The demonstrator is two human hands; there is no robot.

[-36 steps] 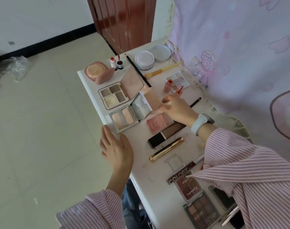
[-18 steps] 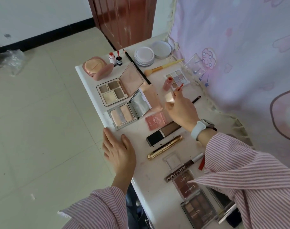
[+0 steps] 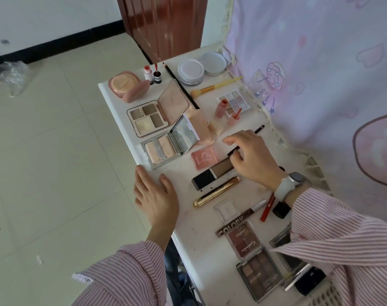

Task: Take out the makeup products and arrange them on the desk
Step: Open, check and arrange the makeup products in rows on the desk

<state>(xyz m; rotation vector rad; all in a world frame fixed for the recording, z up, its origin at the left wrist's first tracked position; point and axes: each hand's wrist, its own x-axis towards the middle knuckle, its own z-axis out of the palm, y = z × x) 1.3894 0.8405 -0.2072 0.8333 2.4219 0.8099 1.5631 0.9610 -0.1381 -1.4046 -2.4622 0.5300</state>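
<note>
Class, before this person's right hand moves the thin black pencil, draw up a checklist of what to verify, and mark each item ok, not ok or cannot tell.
1. Right hand over the black pencil: ok.
2. Fingers closed on the pencil: cannot tell; they hide its middle.
3. Left hand flat at the desk edge, holding nothing: ok.
4. Pink blush compact beside the pencil's near end, may be knocked: not ok.
5. Open lip gloss tube standing upright beyond the hand: ok.

**Pale tiles, dark door, pink curtain**

A white desk (image 3: 188, 239) stands on a pale tiled floor (image 3: 55, 162). Behind it, a reddish-brown door (image 3: 164, 25) meets a white wall (image 3: 44, 16) with black skirting; a pink cartoon-print curtain (image 3: 320, 62) hangs alongside.
</note>
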